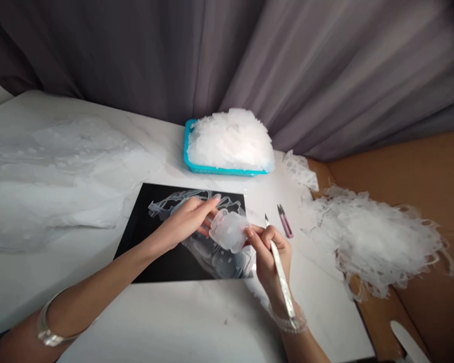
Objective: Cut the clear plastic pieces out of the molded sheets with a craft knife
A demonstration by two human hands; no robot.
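Pinching a frosted piece between thumb and fingers over a black mat, the right hand also held a pen-like tool; the left hand, its thumb and fingers parted, hovered alongside, contact unclear.

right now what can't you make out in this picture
- Head view: whether the left hand touches the translucent piece; some of its fingers are partly hidden around the piece's edge.
- Head view: the floor of the blue basket, hidden by the heaped white pieces.
- Head view: the full extent of the pale sheets, cut off by the left edge.
- Head view: the white object, cut off by the bottom edge.
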